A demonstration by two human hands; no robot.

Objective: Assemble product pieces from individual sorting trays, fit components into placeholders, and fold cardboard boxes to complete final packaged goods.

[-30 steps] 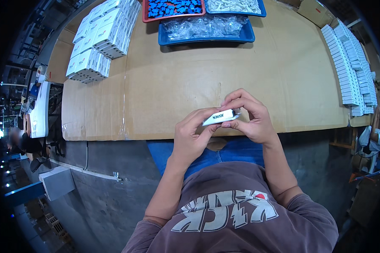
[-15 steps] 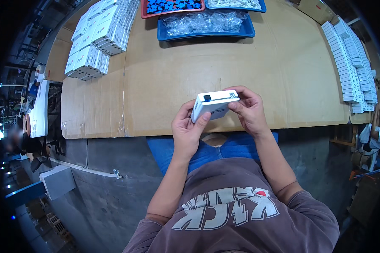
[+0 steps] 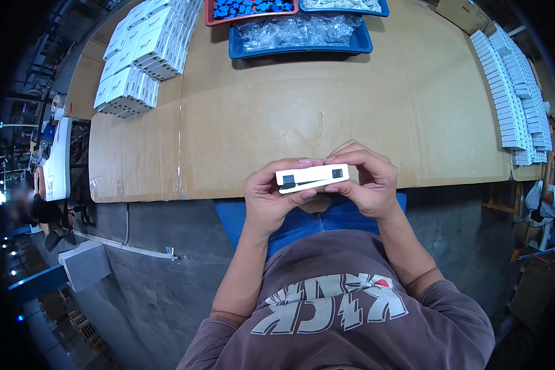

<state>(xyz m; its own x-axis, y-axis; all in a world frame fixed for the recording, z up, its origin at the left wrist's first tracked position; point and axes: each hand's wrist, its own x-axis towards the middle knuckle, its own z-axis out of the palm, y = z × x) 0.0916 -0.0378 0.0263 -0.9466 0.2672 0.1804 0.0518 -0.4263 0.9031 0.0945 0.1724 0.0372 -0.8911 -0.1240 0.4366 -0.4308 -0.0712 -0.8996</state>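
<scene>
A small flat white box is held level between my two hands, just above the table's near edge. Two dark squares show on the side turned up to me, with a thin gap running along it where a flap or lid stands slightly apart. My left hand grips its left end, thumb below and fingers along the top. At the right end my right hand pinches it, thumb underneath and fingertips on the upper edge. The box's far face is hidden.
Stacked white boxes stand at the table's far left, and more white boxes line the right edge. At the back, a blue tray holds clear plastic bags, beside a red tray of blue-and-black pieces and another blue tray of white pieces.
The box has been turned from a tilted pose to a level one, its narrow side now toward me. Both hands have come slightly lower, with the left fingers now over the top.
</scene>
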